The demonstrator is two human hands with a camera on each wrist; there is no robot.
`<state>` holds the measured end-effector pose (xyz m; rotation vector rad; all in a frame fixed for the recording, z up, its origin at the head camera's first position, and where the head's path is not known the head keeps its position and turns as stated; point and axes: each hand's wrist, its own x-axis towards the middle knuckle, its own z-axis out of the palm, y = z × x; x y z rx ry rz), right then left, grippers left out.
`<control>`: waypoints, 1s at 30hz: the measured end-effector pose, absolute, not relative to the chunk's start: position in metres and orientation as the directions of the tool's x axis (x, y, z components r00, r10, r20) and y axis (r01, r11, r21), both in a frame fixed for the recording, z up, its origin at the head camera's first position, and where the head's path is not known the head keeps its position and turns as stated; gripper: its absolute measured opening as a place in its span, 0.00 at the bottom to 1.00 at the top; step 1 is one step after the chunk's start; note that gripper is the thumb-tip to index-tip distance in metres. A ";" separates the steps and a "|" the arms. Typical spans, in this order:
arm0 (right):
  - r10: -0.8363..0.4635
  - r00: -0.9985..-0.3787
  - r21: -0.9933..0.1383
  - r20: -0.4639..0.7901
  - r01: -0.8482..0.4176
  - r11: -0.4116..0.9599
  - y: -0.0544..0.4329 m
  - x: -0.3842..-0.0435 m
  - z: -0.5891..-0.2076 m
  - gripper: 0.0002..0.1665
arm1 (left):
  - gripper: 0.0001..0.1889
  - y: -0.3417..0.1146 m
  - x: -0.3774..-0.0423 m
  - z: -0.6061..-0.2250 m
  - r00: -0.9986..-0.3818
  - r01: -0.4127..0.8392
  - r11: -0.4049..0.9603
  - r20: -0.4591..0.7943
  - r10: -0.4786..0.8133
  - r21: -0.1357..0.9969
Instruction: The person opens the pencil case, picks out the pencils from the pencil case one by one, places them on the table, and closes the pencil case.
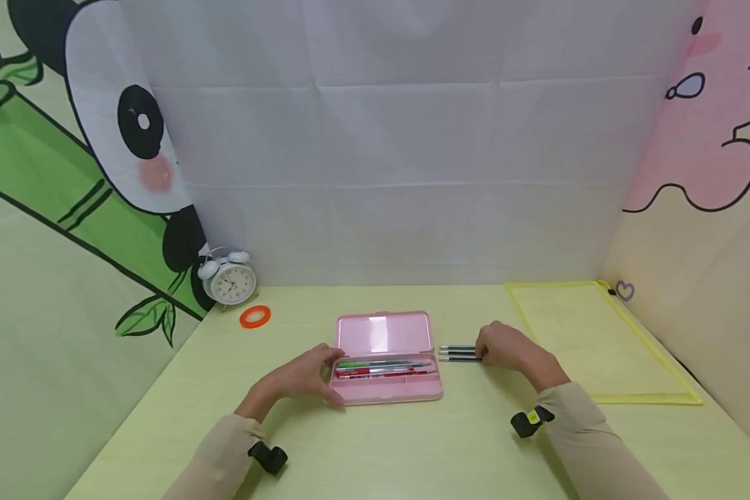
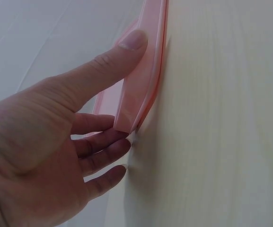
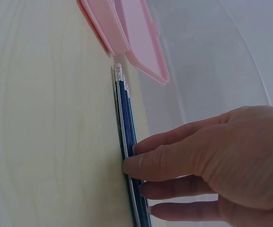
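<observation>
A pink pencil case [image 1: 390, 394] lies with its lid [image 1: 406, 335] laid back on the table, several pens [image 1: 384, 370] side by side inside. My left hand [image 1: 303, 375] grips its left end. In the left wrist view, the thumb presses the front wall of the case [image 2: 143, 80] while the fingers sit around its corner. To the right of the case, dark blue pencils [image 1: 457, 353] lie in a row, eraser ends toward it. My right hand [image 1: 512, 347] holds them by their other part; the right wrist view has thumb and fingers on the pencils' sides [image 3: 125, 118].
A white alarm clock [image 1: 232, 281] stands at the back left, with an orange tape ring [image 1: 255, 317] in front of it. On the right lies a yellow-edged zip pouch [image 1: 606, 347]. A white curtain [image 1: 400, 173] closes off the table's back edge.
</observation>
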<state>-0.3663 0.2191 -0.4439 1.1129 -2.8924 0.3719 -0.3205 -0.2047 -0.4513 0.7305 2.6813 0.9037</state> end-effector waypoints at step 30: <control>-0.614 -0.776 -0.162 0.143 -0.630 0.759 0.218 -0.365 -0.446 0.06 | 0.48 -0.204 -0.319 -0.450 -0.857 0.374 0.690 -0.055 0.513 0.620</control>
